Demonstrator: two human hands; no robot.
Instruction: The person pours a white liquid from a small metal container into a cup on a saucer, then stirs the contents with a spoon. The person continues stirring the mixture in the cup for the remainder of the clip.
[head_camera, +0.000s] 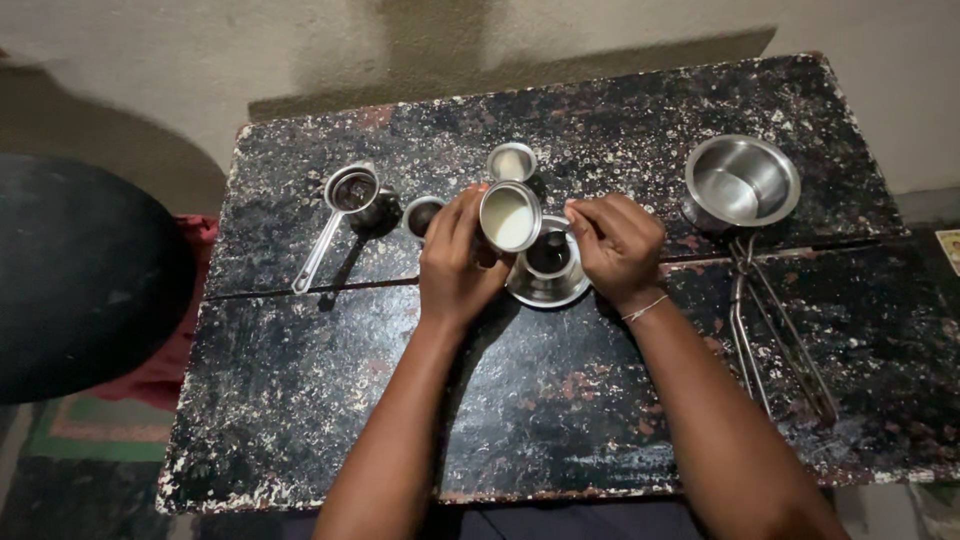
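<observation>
My left hand (455, 262) grips a small steel cup (510, 217) that holds a pale, milky liquid and is tipped toward the camera. Just below it sits a small steel tumbler (550, 254) with dark liquid, standing in a shallow steel saucer-bowl (540, 292). My right hand (615, 245) is closed at the tumbler's right side, its fingers pinching something thin at the rim; what it is I cannot make out. Both forearms reach in from the bottom edge over the black speckled table (300, 400).
A long-handled steel strainer (350, 195) rests on a dark cup at the left, with another small dark cup (422, 215) beside it. A small steel cup (511, 161) stands behind. A large steel bowl (740, 182) and metal tongs (775, 330) lie right. A dark round object (80, 280) sits off-table, left.
</observation>
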